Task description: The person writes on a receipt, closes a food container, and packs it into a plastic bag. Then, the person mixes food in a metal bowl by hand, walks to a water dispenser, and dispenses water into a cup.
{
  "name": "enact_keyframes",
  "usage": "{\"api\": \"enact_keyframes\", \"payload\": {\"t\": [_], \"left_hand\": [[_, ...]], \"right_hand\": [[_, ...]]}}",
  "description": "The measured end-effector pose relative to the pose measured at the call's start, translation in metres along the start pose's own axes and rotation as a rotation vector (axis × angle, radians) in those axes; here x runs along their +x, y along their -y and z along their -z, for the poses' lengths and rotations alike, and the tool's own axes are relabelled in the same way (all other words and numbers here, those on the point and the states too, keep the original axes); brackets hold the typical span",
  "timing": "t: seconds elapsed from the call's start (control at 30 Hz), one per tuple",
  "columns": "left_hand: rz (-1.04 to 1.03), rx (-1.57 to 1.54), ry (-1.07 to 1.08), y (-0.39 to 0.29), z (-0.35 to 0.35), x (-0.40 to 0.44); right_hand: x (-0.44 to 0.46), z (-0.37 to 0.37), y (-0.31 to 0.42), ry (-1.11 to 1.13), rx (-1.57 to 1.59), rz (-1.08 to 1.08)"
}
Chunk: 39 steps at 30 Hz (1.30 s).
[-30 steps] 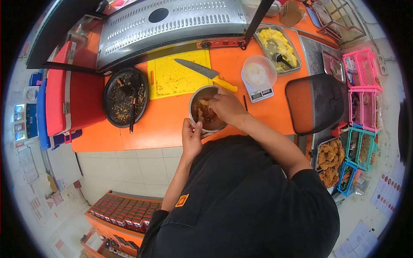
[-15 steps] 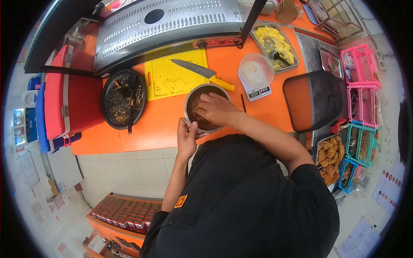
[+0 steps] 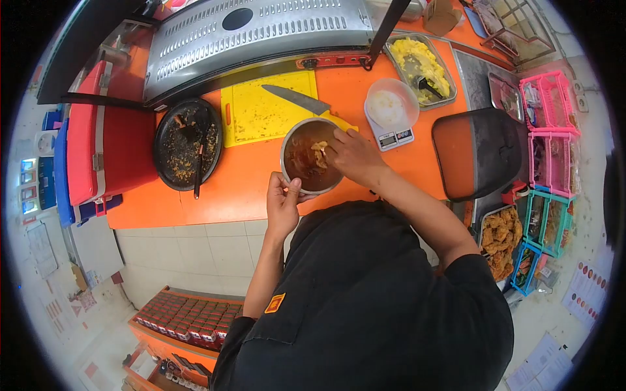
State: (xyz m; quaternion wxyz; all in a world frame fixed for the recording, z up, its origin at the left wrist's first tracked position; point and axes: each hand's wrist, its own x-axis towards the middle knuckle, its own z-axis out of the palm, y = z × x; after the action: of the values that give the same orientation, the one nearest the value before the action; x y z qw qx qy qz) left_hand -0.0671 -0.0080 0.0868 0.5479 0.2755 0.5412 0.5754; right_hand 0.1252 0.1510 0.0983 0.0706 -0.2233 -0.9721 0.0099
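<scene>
A round metal bowl (image 3: pixel 301 174) with reddish-brown sauce is held over the orange counter's front edge. My left hand (image 3: pixel 283 205) grips its lower left rim, thumb on top and fingers beneath. My right hand (image 3: pixel 355 156) reaches over the right rim, its fingertips closed on a piece of battered food (image 3: pixel 319 151) above the sauce. Behind the bowl lies a knife (image 3: pixel 297 98) with a yellow handle, its blade on a crumb-strewn yellow cutting board (image 3: pixel 248 117). The bowl and my right hand partly cover the handle.
A black plate (image 3: pixel 175 159) with crumbs and tongs sits left. To the right are a scale (image 3: pixel 395 138) bearing a clear bowl, a tray of yellow food (image 3: pixel 417 58), a black mesh basket (image 3: pixel 473 156) and fried pieces (image 3: pixel 501 234). A metal warmer (image 3: pixel 261 39) stands behind.
My right hand has come up and right out of the bowl's middle, and the food piece now shows at its fingertips. My left hand still holds the bowl.
</scene>
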Motion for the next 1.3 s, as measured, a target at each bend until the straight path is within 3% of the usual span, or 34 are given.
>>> {"api": "enact_keyframes", "payload": {"t": [0.07,0.23,0.33,0.47,0.53,0.67,0.93,1.3], "left_hand": [[-0.007,0.002,-0.017,0.001,-0.002,0.003],[0.016,0.005,-0.057,0.003,-0.007,0.005],[0.029,0.017,-0.053,0.003,-0.007,0.005],[0.003,-0.004,-0.054,0.003,-0.01,0.007],[0.025,-0.002,-0.063,0.002,-0.012,0.005],[0.029,0.005,-0.056,0.01,-0.012,0.004],[0.107,0.014,-0.035,0.013,-0.007,0.005],[0.1,-0.005,-0.005,0.008,-0.005,0.006]], "right_hand": [[-0.006,-0.005,0.005,0.092,-0.002,0.018],[-0.012,-0.013,0.015,0.133,0.366,-0.035],[-0.008,-0.005,0.014,0.042,0.204,-0.101],[-0.01,-0.023,0.013,0.112,0.227,-0.081],[-0.011,-0.027,0.018,0.094,0.419,-0.063],[-0.008,-0.031,0.018,0.183,0.496,-0.054],[0.0,-0.023,0.016,0.388,0.955,-0.275],[-0.003,-0.021,0.021,0.315,0.851,-0.184]]}}
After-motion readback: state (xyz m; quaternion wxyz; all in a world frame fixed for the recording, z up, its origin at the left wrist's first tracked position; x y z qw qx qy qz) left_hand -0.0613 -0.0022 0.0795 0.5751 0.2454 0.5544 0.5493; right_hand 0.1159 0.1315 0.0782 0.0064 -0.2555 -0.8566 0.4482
